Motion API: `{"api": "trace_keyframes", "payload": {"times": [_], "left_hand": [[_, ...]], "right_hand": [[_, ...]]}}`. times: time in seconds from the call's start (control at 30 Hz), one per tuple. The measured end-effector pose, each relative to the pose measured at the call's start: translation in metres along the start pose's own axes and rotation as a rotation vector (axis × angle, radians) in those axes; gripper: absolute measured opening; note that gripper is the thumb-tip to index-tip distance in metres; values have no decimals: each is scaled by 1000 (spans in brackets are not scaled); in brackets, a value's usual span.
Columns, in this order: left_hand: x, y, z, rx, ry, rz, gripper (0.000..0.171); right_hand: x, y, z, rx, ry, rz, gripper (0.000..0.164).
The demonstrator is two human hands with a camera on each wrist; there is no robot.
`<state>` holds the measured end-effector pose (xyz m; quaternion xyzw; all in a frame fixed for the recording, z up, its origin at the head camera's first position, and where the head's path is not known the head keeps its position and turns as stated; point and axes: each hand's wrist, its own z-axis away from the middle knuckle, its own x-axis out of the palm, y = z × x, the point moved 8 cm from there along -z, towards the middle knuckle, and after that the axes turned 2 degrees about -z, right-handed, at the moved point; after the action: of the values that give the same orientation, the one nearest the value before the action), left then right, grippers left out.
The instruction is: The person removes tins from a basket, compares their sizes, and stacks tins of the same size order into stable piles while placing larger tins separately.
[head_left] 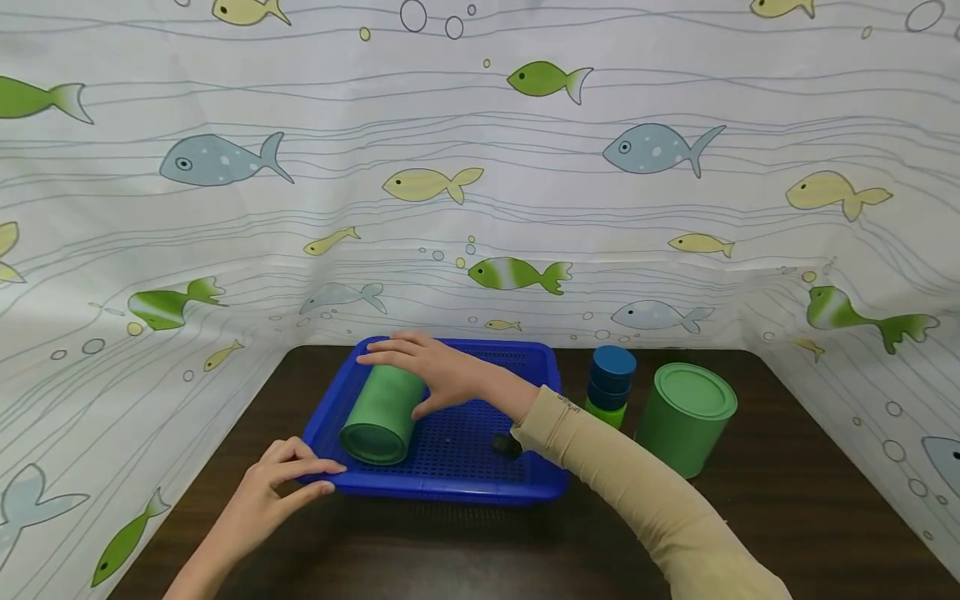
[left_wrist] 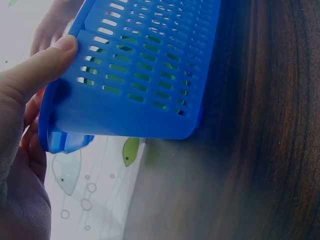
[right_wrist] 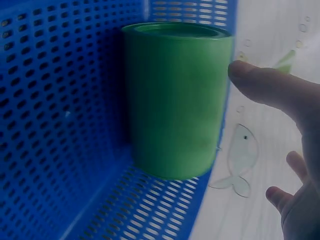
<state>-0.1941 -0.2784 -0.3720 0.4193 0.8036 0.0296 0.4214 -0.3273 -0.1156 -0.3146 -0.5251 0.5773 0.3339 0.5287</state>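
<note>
A blue perforated plastic basket [head_left: 465, 490] stands on the dark table. Its near left corner is pinched by my left hand [head_left: 266, 496], and in the left wrist view the thumb [left_wrist: 47, 65] lies against the rim. Inside the basket, along the left side, a green can [head_left: 378, 412] lies on its side. Over that can my right hand [head_left: 431, 367] hovers with fingers spread. The right wrist view shows the thumb [right_wrist: 265, 82] beside the green can, with a gap between the other visible fingers and it.
A small black object [head_left: 506, 446] lies in the basket's right part. To the right of the basket stand a stack of blue and green cups [head_left: 611, 383] and another green can [head_left: 686, 421], upright. Fish-patterned white sheeting [head_left: 480, 225] encloses the wood-grain table [head_left: 787, 500].
</note>
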Motion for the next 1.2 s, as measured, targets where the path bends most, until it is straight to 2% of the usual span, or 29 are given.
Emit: {"api": "trace_keyframes", "payload": {"times": [0.23, 0.43, 0.6, 0.87, 1.0, 1.2], "left_hand": [[1, 1, 0, 6, 3, -10, 43], [0, 1, 1, 11, 8, -14, 44], [-1, -1, 0, 10, 9, -13, 43], [-2, 0, 0, 13, 12, -18, 42], [-3, 1, 0, 15, 15, -16, 43], [0, 2, 0, 12, 7, -13, 42]], "right_hand": [[29, 5, -8, -11, -62, 76, 102], [51, 0, -13, -57, -136, 202, 104], [66, -2, -17, -48, -194, 259, 103], [79, -11, -24, -44, -273, 354, 108], [85, -12, -25, -32, -279, 369, 110], [92, -14, -26, -67, -282, 431, 112]]}}
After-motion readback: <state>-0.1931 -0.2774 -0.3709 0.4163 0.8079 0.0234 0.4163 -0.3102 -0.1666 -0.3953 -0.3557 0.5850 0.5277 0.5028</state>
